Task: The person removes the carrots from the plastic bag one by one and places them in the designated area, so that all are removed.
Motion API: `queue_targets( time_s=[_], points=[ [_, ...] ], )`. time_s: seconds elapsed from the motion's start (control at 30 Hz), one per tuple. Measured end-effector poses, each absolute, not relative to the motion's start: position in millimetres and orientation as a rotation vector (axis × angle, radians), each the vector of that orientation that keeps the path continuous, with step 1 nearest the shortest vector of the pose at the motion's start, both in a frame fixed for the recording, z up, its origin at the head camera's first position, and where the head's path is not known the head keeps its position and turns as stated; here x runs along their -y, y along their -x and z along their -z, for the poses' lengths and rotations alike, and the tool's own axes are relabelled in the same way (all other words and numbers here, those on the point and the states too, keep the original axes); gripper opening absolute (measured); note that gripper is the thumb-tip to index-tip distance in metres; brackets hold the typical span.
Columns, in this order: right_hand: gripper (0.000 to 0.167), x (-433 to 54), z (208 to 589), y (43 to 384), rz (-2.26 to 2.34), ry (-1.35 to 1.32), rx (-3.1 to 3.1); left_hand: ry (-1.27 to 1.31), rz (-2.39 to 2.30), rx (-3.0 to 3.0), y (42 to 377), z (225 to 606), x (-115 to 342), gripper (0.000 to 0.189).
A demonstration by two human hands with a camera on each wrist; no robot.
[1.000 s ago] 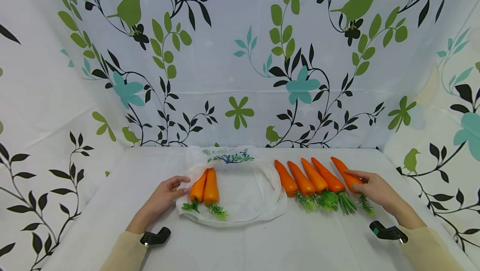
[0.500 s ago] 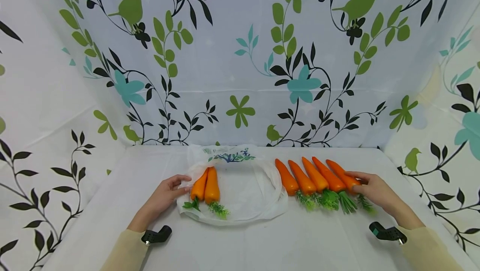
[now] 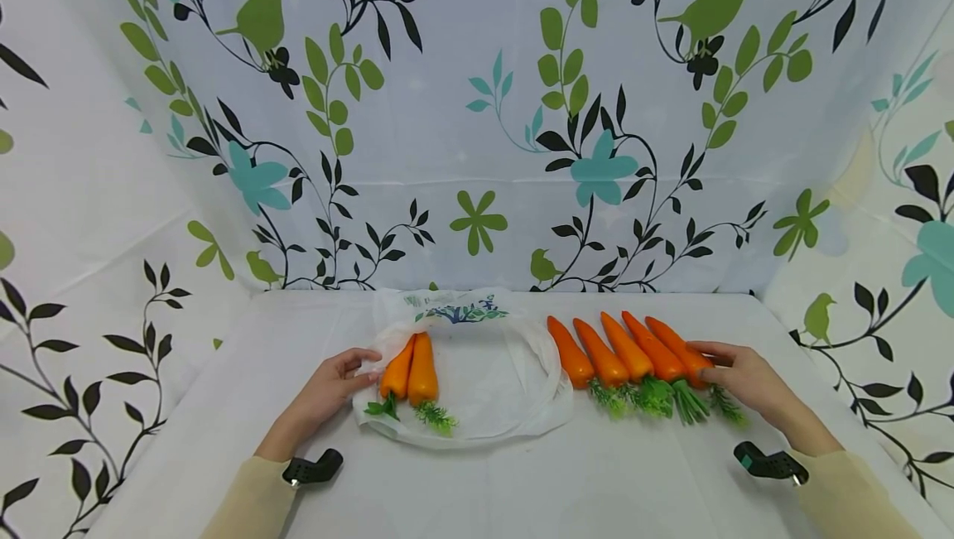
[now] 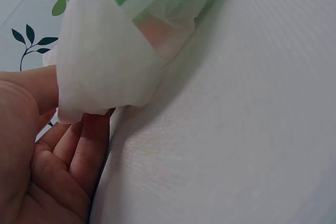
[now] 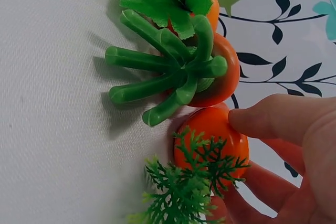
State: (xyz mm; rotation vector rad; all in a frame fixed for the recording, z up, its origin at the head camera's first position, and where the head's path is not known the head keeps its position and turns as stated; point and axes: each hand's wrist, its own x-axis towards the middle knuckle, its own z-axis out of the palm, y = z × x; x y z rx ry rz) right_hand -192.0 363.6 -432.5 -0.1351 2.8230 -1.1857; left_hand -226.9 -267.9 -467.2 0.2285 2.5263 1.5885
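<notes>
A white translucent plastic bag (image 3: 495,394) with a tree print lies spread on the table, its opening wide. My left hand (image 3: 328,390) pinches the bag's left edge, and the left wrist view shows the plastic (image 4: 105,61) between thumb and fingers. Two toy carrots (image 3: 423,369) with green tops lie side by side at the bag's left. On the right, my right hand (image 3: 749,377) grips the rightmost orange carrot (image 3: 674,346) of a slanted row. In the right wrist view, thumb and fingers are around its rounded end (image 5: 207,121), beside a feathery green sprig.
Several more carrots (image 3: 599,353) lie in the row, tips pointing away and green tops nearest me. The row's left end is right at the bag's edge. A printed cloth (image 3: 477,150) hangs behind the white-covered table (image 3: 522,489).
My right hand has slid the rightmost carrot left against its neighbour, narrowing the gap in the row. My left hand and the bag stay in place.
</notes>
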Motion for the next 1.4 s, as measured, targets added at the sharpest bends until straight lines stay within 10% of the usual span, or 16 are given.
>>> queue_targets(
  time_s=[1.4],
  points=[
    [0.042, -290, 415, 194, 1.224, 0.225, -3.0, -0.24, -1.59, -2.54, 227, 469, 268, 0.04]
  ],
)
